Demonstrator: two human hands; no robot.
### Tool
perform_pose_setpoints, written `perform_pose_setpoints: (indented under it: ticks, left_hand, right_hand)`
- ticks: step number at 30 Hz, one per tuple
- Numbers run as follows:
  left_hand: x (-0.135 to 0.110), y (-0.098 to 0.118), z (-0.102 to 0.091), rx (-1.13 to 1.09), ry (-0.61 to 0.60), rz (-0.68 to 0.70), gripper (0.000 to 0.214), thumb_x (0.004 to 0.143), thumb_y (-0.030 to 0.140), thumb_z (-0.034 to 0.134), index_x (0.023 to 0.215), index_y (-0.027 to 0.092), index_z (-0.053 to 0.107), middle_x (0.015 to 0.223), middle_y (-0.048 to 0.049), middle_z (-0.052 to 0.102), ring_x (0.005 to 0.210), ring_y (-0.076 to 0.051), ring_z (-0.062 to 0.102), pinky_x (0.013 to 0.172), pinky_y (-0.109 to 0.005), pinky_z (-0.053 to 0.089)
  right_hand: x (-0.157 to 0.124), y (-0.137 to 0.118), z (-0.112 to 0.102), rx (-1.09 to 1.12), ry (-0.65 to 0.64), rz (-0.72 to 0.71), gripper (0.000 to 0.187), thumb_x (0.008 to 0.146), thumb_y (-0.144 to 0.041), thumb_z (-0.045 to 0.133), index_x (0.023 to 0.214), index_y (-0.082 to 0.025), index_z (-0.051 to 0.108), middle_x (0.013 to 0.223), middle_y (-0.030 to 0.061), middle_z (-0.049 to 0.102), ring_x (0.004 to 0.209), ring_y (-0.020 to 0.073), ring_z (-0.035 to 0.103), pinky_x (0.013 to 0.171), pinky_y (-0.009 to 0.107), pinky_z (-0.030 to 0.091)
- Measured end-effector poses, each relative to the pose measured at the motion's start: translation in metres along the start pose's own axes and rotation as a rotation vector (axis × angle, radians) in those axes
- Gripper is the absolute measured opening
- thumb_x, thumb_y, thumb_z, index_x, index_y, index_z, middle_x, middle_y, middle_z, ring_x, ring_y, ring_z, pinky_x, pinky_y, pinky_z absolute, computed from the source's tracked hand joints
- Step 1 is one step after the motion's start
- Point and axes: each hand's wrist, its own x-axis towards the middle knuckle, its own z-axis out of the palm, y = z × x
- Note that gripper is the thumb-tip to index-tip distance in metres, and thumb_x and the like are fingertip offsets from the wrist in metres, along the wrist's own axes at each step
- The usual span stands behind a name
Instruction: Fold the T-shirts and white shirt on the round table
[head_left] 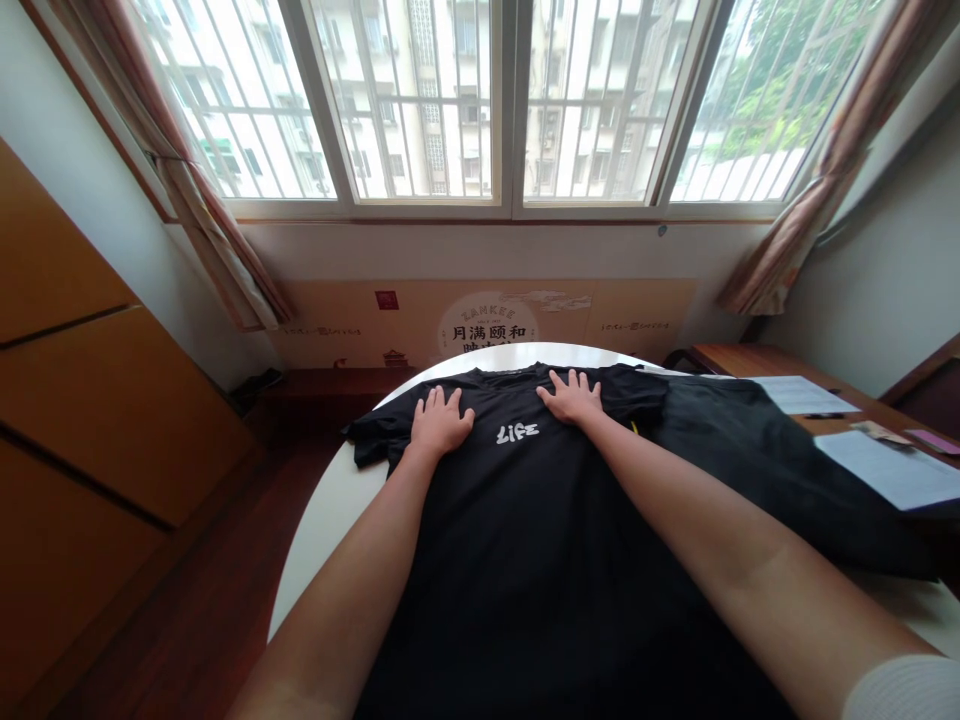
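A black T-shirt (517,540) with a small white print lies spread on a white round table (322,540), its collar toward the window. My left hand (441,420) rests flat on the shirt near the left shoulder, fingers spread. On the other side of the print, my right hand (571,397) presses flat close to the collar, its fingers also apart. Neither hand grips the fabric. Another dark garment (735,440) lies to the right, partly beneath my right forearm.
Beyond the table is a printed cardboard panel (360,320) under a barred window (420,100). Papers (892,465) lie on a wooden desk (720,358) at the right. A wooden cabinet (82,420) stands at the left, and curtains (202,220) hang at both sides.
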Motion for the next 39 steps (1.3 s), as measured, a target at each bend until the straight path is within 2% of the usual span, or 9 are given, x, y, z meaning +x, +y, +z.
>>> perform_pose_setpoints:
  ticks: [26, 33, 37, 39]
  left_hand:
    - [0.004, -0.003, 0.005, 0.027, 0.010, 0.011, 0.074, 0.106, 0.054, 0.030, 0.170, 0.016, 0.029, 0.177, -0.0180, 0.022, 0.165, -0.030, 0.020, 0.133, -0.050, 0.017]
    - [0.008, -0.003, 0.001, 0.024, -0.015, 0.043, 0.075, 0.104, 0.052, 0.028, 0.171, 0.017, 0.028, 0.179, -0.0099, 0.020, 0.165, -0.034, 0.021, 0.132, -0.056, 0.018]
    - [0.025, 0.005, -0.010, 0.045, -0.009, 0.111, 0.075, 0.101, 0.047, 0.035, 0.171, 0.023, 0.027, 0.179, -0.0050, 0.020, 0.164, -0.033, 0.022, 0.133, -0.055, 0.014]
    - [0.036, 0.009, -0.013, 0.054, -0.033, 0.133, 0.071, 0.102, 0.044, 0.033, 0.170, 0.024, 0.031, 0.178, -0.0036, 0.024, 0.164, -0.031, 0.025, 0.133, -0.053, 0.016]
  right_hand:
    - [0.000, 0.001, 0.001, 0.009, 0.006, -0.014, 0.081, 0.104, -0.073, 0.025, 0.173, -0.030, 0.020, 0.181, 0.0150, 0.011, 0.166, 0.0391, 0.005, 0.127, 0.065, 0.001]
    - [-0.004, -0.001, -0.002, 0.005, 0.011, -0.012, 0.082, 0.105, -0.072, 0.024, 0.174, -0.027, 0.017, 0.180, 0.0176, 0.011, 0.166, 0.0399, 0.006, 0.127, 0.066, 0.001]
    - [-0.005, -0.005, -0.003, -0.007, -0.003, -0.014, 0.081, 0.106, -0.070, 0.024, 0.173, -0.026, 0.018, 0.180, 0.0188, 0.011, 0.165, 0.0413, 0.007, 0.127, 0.067, 0.003]
    - [-0.005, -0.006, -0.005, -0.014, -0.001, -0.026, 0.082, 0.106, -0.069, 0.025, 0.173, -0.023, 0.020, 0.180, 0.0197, 0.013, 0.165, 0.0423, 0.009, 0.127, 0.068, 0.006]
